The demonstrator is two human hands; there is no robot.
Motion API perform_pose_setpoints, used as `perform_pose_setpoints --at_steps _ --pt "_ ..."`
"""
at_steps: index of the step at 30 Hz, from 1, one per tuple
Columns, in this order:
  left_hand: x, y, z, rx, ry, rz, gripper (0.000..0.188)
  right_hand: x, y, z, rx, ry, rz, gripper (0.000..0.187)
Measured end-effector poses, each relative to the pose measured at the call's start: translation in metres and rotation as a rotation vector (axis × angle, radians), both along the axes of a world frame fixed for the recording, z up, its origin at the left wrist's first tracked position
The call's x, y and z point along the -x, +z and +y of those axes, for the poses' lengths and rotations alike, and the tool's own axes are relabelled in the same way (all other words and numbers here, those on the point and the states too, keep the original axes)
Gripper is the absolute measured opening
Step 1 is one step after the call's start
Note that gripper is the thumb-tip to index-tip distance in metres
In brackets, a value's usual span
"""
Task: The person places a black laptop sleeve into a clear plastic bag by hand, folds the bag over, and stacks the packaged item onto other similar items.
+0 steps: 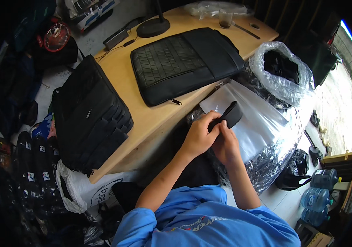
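Observation:
Both my hands meet over the plastic-wrapped pile to the right of the desk. Between them is a looped black strap (234, 113), its curved end sticking up past my fingers. My left hand (202, 132) pinches it from the left. From the right, my right hand (226, 145) closes on its lower part, thumb up; some of the strap is hidden in the fingers. A flat black bag (184, 61) with a quilted panel lies on the wooden desk (159, 118), a zipper pull hanging at its near edge. Clear plastic sleeves (246, 115) lie beneath my hands.
A stack of black bags (87, 119) stands at the desk's left end. A lamp base (153, 27) and a cup (225, 19) sit at the back. An open plastic sack (281, 68) of black items is on the right, with large water bottles (316, 197) on the floor beyond.

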State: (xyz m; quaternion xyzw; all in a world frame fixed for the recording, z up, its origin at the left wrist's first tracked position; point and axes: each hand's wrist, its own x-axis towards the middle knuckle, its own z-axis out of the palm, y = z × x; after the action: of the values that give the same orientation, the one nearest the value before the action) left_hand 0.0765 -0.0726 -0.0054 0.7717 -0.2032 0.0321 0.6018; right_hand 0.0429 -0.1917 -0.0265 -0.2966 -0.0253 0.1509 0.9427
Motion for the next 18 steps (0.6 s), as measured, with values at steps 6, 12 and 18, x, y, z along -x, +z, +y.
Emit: perform_pose_setpoints --at_steps 6,12,18 --pt "0.010 0.019 -0.005 -0.256 0.180 -0.138 0.016 -0.016 -0.010 -0.003 0.140 -0.129 0.101 0.035" --pt "-0.054 0.065 0.034 -0.739 0.392 -0.533 0.028 -0.036 0.025 -0.029 0.298 -0.019 0.020 0.034" --pt "-0.090 0.050 0.066 -0.865 0.170 -0.479 0.020 -0.061 0.045 -0.051 0.264 0.293 0.038 0.025"
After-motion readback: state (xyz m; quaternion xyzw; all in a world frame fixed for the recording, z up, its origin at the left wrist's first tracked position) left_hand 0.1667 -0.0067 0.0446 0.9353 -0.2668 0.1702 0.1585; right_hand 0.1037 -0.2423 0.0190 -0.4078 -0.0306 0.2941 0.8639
